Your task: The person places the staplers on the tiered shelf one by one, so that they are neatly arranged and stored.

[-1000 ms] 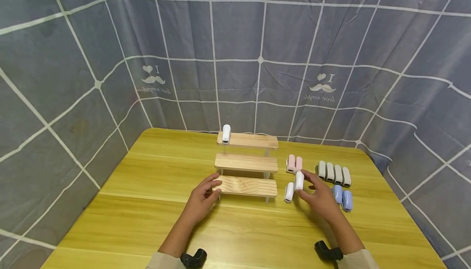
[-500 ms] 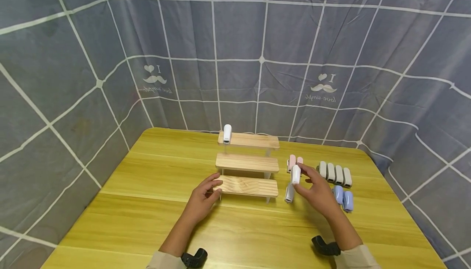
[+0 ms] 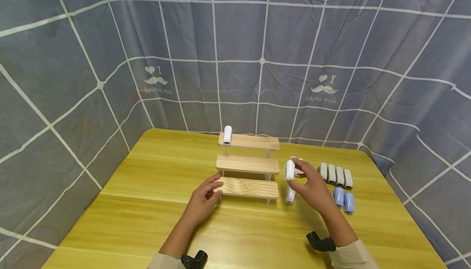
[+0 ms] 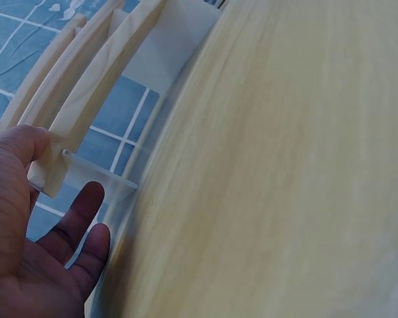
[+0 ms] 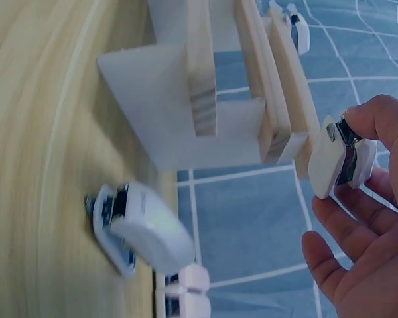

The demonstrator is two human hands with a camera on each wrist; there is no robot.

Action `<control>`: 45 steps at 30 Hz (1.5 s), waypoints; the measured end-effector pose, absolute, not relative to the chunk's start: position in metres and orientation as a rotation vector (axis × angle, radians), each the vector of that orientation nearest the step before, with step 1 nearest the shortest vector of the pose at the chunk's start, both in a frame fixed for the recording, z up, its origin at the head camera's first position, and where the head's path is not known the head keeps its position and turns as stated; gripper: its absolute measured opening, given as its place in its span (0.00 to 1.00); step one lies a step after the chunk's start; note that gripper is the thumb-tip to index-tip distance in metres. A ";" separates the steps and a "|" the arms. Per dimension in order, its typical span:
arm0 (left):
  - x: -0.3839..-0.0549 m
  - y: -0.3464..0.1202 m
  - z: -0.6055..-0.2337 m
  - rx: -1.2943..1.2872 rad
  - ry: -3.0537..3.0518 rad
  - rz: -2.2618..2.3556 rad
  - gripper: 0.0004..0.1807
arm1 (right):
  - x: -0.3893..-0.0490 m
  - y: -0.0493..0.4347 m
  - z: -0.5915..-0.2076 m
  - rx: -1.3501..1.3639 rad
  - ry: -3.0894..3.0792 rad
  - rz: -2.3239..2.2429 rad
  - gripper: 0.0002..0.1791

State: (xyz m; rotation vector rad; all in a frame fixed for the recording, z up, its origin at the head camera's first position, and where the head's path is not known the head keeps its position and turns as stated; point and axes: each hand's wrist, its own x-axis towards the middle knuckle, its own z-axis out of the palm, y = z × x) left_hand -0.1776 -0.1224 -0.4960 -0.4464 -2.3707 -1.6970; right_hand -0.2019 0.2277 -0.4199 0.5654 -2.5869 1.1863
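Note:
My left hand (image 3: 204, 195) holds the left end of the lowest shelf (image 3: 246, 186) of a three-step wooden display stand. In the left wrist view my thumb lies against the board's end, with some fingers hidden behind it and two spread below. My right hand (image 3: 310, 185) pinches a white mini stapler (image 3: 290, 170) between thumb and fingers, raised right of the stand; its metal inside shows in the right wrist view (image 5: 338, 156). Another white mini stapler (image 5: 149, 228) stands on the table below that hand. On the top shelf's (image 3: 254, 141) left end sits a third white one (image 3: 227, 135).
Pink staplers (image 5: 192, 291) stand behind my right hand, partly covered in the head view. Farther right are a row of several grey-white staplers (image 3: 335, 175) and two blue ones (image 3: 343, 200). The middle shelf (image 3: 248, 164) is bare wood. A grey curtain (image 3: 235, 81) hangs behind the table (image 3: 147, 179).
My right hand has lifted the white mini stapler and carried it left and up, now overlapping the pink ones. My left hand has stayed at the stand's lowest shelf.

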 end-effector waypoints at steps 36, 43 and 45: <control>-0.177 -0.121 -0.496 -0.395 -2.364 -1.754 0.14 | -0.226 0.155 -0.393 0.710 -2.501 1.288 0.36; -0.178 -0.122 -0.497 -0.412 -2.376 -1.734 0.14 | -0.236 0.149 -0.385 0.718 -2.500 1.263 0.35; -0.178 -0.122 -0.497 -0.411 -2.378 -1.734 0.14 | -0.238 0.147 -0.383 0.724 -2.498 1.268 0.35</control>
